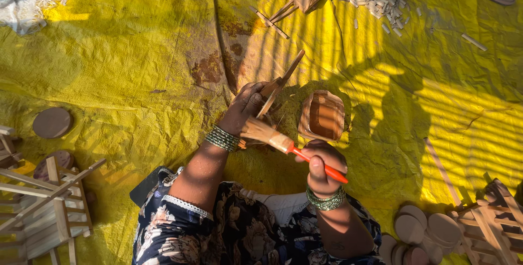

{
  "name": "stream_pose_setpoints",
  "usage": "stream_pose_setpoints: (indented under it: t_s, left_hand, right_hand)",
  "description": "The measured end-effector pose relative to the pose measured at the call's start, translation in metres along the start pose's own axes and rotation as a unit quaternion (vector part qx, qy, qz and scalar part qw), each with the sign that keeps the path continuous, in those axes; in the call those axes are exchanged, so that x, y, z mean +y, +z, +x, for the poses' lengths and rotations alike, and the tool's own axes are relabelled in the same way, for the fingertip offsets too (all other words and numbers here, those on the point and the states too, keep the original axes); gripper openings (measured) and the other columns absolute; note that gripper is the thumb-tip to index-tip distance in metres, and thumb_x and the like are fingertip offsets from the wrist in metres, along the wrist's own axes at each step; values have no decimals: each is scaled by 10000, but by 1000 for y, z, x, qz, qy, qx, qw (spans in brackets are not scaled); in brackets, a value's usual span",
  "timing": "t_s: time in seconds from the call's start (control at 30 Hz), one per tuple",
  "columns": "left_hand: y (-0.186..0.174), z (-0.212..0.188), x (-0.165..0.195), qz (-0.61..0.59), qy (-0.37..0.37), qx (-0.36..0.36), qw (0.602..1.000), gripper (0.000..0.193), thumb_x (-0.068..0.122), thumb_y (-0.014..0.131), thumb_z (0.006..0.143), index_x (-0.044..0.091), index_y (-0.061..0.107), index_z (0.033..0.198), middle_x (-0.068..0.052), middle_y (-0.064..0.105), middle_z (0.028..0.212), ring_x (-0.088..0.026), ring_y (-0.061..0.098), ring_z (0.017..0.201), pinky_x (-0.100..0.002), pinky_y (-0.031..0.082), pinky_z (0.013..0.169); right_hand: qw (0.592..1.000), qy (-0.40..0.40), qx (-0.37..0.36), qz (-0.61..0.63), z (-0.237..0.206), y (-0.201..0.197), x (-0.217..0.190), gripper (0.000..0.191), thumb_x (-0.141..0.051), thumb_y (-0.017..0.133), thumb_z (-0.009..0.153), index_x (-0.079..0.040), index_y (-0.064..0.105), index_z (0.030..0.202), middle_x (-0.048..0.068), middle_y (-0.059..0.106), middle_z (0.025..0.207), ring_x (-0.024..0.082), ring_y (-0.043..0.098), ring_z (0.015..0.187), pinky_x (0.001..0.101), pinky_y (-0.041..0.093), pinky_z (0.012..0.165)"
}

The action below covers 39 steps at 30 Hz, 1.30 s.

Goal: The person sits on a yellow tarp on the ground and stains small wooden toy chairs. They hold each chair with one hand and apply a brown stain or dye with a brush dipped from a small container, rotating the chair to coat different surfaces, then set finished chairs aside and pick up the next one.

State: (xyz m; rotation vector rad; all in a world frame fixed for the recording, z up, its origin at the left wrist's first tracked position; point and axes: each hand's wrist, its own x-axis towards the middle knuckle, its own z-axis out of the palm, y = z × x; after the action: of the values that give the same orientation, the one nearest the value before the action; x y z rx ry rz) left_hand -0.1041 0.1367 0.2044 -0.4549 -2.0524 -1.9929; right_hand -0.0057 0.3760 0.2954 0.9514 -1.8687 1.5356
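A: On the yellow sheet (136, 52), what do the two hands hold?

B: The left hand (243, 111) has its fingers closed around a small wooden piece (278, 84), which it holds tilted above the sheet. The right hand (322, 165) grips the orange handle of a brush (283, 143), fingers wrapped tight, and the bristles lie against the left wrist side, just below the wooden piece.

A: And near them?

B: A brown container (322, 115) stands just beside the brush, on the sheet. Round wooden discs (414, 227) lie at the lower right, wooden racks (41, 205) at the left, and a pile of small sticks (381, 0) far at the top.
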Motion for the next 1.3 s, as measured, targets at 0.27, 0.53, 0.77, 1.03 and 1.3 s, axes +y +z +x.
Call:
stream_pose_setpoints:
  t_s: [0.27,0.53,0.77,1.03,1.3]
  left_hand:
    - [2,-3,2,50,58,-34,996,502,349,433,1105,-8,540,1440,-186,581,1343,-310,567,1259,-385,429,1111]
    - [5,3,1,67,78,-39,994,444,286,443,1107,-11,548,1420,-181,592,1325,-313,581,1250,-391,440,1104]
    - [11,2,5,44,44,-68,996,462,309,472,1086,-3,544,1418,-162,611,1295,-306,608,1227,-385,455,1097]
    - [36,-1,-3,54,108,-49,992,404,233,587,1061,-16,590,1379,-190,608,1341,-344,584,1262,-409,452,1101]
    - [73,-5,4,39,132,-42,990,362,206,669,1014,23,650,1325,-163,646,1221,-317,626,1136,-402,494,1026]
  right_hand:
    - [990,54,126,-43,3,-14,1,266,-217,599,1034,33,688,1013,147,714,840,267,701,751,358,579,767]
    - [996,9,16,-83,14,-30,3,234,-181,609,1068,18,683,971,137,723,859,233,715,756,341,595,756]
    - [994,26,59,-94,10,-34,0,208,-156,627,1022,40,689,993,135,715,879,203,731,754,306,598,710]
    - [993,95,-25,68,56,-66,-33,215,-175,650,988,29,698,936,110,704,818,157,659,623,266,533,581]
    - [926,-32,-296,-231,137,-92,-65,64,-49,664,910,-52,660,846,72,659,739,251,593,610,383,448,603]
